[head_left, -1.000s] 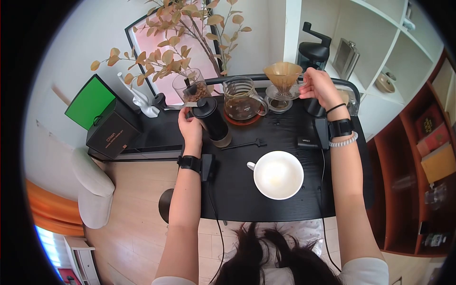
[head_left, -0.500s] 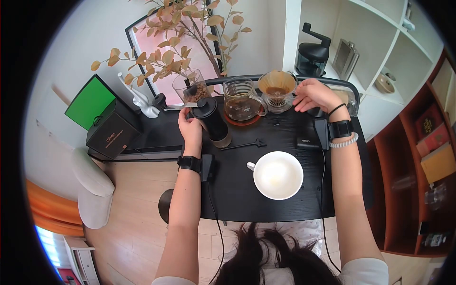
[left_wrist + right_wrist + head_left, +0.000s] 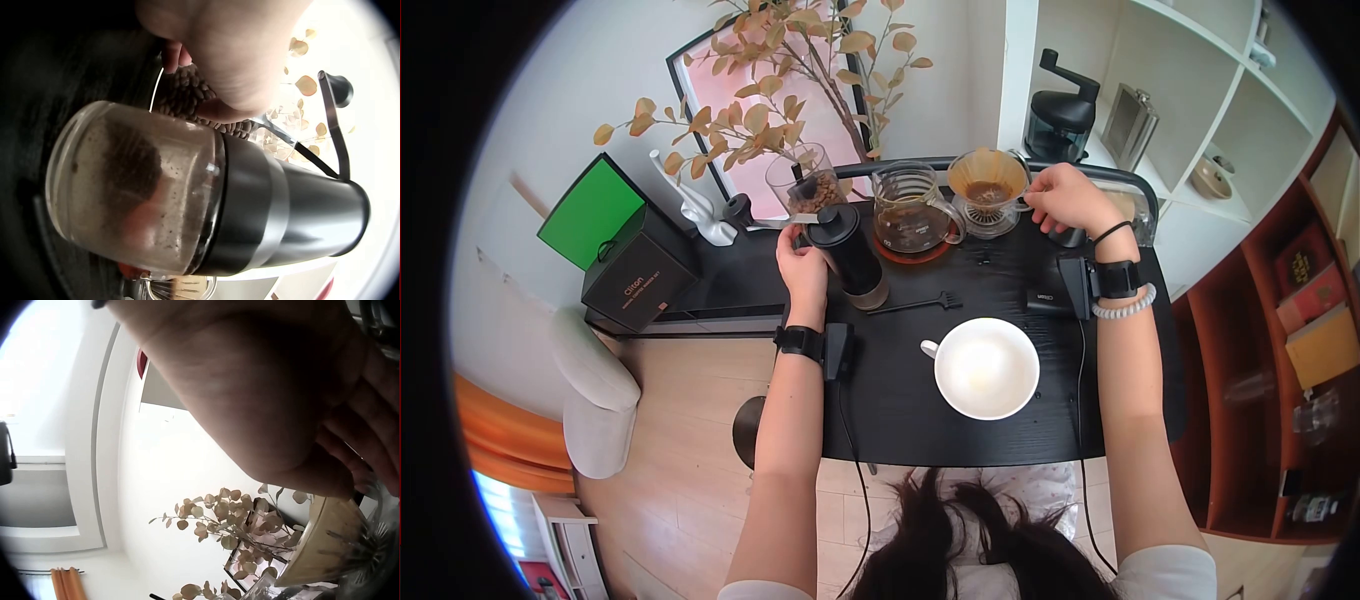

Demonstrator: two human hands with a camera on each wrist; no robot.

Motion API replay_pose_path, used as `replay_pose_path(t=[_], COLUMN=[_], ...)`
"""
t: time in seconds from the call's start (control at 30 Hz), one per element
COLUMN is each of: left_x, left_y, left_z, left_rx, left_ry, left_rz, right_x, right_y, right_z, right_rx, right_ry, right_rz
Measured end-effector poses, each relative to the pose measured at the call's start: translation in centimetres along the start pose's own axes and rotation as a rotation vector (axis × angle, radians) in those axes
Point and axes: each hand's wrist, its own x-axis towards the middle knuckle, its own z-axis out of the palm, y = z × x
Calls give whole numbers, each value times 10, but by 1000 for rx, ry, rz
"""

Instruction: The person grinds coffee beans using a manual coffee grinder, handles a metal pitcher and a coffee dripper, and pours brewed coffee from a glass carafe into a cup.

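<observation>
The cup (image 3: 986, 369) is glossy white, the carafe (image 3: 911, 222) clear glass, the tabletop (image 3: 900, 400) black wood-grain.

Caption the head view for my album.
Right hand at the dripper, left hand by the black grinder, white cup in front.

leafy branch (image 3: 841, 105) | pink pic (image 3: 718, 84) (blk frame (image 3: 674, 80)) | flask (image 3: 1130, 128) on wht shelf (image 3: 1195, 232)

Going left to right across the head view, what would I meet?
Black box, left hand, glass server, coffee dripper, right hand, small bowl on the white shelves, books on the reddish-brown shelves.
</observation>
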Motion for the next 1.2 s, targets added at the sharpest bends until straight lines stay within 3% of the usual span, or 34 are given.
replay_pose_path(t=[0.87,1.07,1.13,1.17,1.2], left_x=[-2,-1,-1,0,1], left_y=[7,7,5,4,3], left_z=[1,-1,-1,-1,0], left_rx=[17,47,39,30,29], left_ry=[-8,-21,-20,-17,-14], left_rz=[-8,-31,-27,-21,-23], right_x=[-4,-18,-27,-32,-37], right_y=[-7,-21,-28,-33,-40], right_z=[3,3,7,7,7], right_rx=[-82,-230,-448,-450,-319], right_ry=[-35,61,407,406,252], right_rz=[-42,-55,-314,-315,-329])
